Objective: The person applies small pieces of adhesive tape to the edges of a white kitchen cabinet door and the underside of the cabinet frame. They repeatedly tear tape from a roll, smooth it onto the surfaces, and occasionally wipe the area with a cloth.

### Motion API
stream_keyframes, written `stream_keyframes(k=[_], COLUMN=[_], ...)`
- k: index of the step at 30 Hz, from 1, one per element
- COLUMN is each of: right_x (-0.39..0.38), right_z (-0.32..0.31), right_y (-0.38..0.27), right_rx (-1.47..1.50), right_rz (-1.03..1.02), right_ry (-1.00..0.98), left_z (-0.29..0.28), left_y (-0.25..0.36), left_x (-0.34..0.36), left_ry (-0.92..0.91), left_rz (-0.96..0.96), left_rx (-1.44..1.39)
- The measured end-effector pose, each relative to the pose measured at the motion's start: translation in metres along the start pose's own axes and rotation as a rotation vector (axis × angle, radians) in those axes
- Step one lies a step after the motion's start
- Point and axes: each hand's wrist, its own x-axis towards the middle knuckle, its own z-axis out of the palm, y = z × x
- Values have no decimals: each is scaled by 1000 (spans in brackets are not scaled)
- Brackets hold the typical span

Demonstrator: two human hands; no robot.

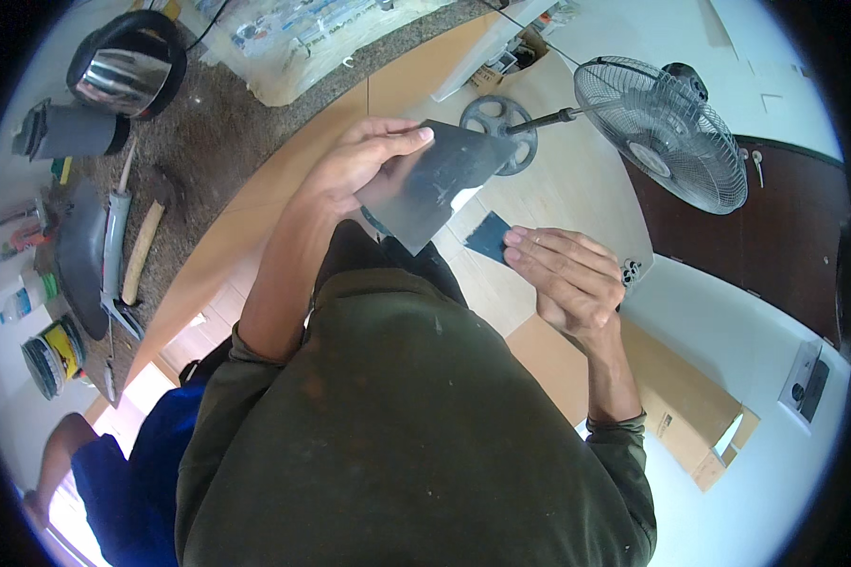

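Observation:
My left hand (355, 161) grips a flat, dark grey rectangular panel (435, 175) by its left edge, thumb on top and the other fingers partly hidden. The panel is tilted in front of my body, with pale smears and a bright reflection on its face. To its right, my right hand (572, 279) pinches a small dark blue-grey piece that looks like sandpaper (487, 236) between thumb and fingers. A narrow gap separates this piece from the panel.
A stone counter (222, 118) curves along the left, bearing a kettle (123, 76), a grey jug-like container (76, 130) and a wooden-handled tool (144, 250). A standing fan (662, 132) is ahead right. A cardboard box (671, 402) lies right; a person in blue (147, 472) is close left.

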Motion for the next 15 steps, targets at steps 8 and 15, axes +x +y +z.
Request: stream_keyframes(k=[8, 15], right_x=[10, 23], right_z=[22, 84], right_y=[-28, -63], right_rx=[42, 147], right_rz=[422, 842], right_ry=[193, 418], left_z=[-22, -104], left_y=[40, 65], left_x=[6, -6], left_ry=[139, 193], left_rz=[18, 133], left_rx=[241, 176])
